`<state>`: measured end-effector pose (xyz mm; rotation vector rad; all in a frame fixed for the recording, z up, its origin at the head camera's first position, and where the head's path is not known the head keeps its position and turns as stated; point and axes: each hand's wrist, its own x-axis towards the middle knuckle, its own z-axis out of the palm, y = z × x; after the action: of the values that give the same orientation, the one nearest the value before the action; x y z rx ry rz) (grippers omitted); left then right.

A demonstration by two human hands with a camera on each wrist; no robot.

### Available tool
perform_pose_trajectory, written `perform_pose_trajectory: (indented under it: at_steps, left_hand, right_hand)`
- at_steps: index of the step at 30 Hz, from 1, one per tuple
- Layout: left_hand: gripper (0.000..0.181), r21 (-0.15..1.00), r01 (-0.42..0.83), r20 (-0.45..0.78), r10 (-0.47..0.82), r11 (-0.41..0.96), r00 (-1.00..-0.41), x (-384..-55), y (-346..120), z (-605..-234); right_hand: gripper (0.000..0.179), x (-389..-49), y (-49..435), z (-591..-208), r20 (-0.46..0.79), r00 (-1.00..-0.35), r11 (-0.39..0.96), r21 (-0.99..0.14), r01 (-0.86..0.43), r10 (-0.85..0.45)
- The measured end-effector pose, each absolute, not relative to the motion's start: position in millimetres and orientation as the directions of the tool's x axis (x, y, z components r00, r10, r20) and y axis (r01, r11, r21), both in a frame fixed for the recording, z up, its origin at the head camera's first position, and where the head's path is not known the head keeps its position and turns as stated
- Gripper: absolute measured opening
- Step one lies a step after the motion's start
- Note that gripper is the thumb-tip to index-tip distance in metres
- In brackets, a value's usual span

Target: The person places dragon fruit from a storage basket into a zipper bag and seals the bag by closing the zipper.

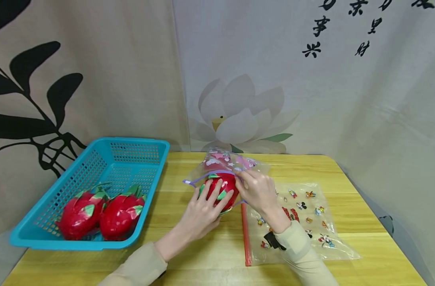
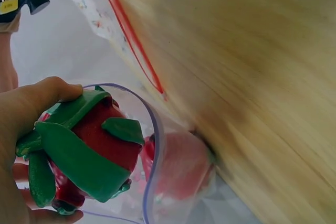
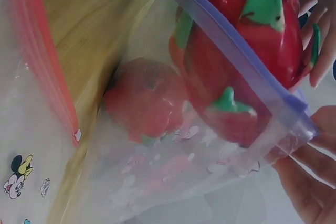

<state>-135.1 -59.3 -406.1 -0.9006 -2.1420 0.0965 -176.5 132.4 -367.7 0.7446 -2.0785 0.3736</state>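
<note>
My left hand [image 1: 204, 208] grips a red toy dragon fruit [image 1: 224, 186] with green scales, thumb and fingers curled round it in the left wrist view. The fruit sits partly inside the mouth of a clear zip bag [image 1: 255, 163] with a purple zip [image 3: 231, 38] and pink and white prints. My right hand [image 1: 258, 190] pinches the bag's rim on the right, beside the zip's end. Deeper in the bag lies a second dragon fruit [image 3: 147, 98], seen through the plastic; the left wrist view shows it past the rim.
A blue basket [image 1: 160, 159] at the left holds two dragon fruits [image 1: 121, 216]. A flat clear bag [image 1: 307, 238] with a red zip and cartoon prints lies on the wooden table [image 1: 199, 262] under the right forearm. A printed curtain [image 1: 131, 71] hangs behind the table.
</note>
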Motion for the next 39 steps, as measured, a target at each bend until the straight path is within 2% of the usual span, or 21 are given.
perform_pose_trajectory:
  at_steps: [5,12,16,31,39]
  left_hand:
    - [0.076,-0.346,0.569,0.625,0.635,0.747,-0.454,-140.9,-53.3,-406.3]
    - [0.08,-0.352,0.558,0.543,0.649,0.752,-0.533,-146.7,-46.2,-406.4]
    - [0.081,-0.361,0.556,0.511,0.658,0.749,-0.554,-150.1,-42.0,-409.0]
    - [0.073,-0.418,0.525,0.498,0.67,0.741,-0.55,-157.6,-24.8,-426.6]
    - [0.068,-0.453,0.517,0.552,0.684,0.726,-0.478,-160.2,-21.7,-424.7]
  right_hand:
    - [0.009,-175.6,133.2,-367.8,0.819,-0.427,0.769,0.025,-0.639,-0.382]
    - [0.008,-175.6,133.9,-369.4,0.82,-0.419,0.761,0.031,-0.647,-0.39]
    - [0.007,-176.2,134.6,-369.9,0.821,-0.417,0.76,0.031,-0.65,-0.39]
    - [0.004,-176.9,140.7,-374.4,0.822,-0.448,0.765,-0.022,-0.643,-0.352]
    - [0.005,-178.7,143.6,-374.9,0.827,-0.444,0.757,-0.036,-0.653,-0.344]
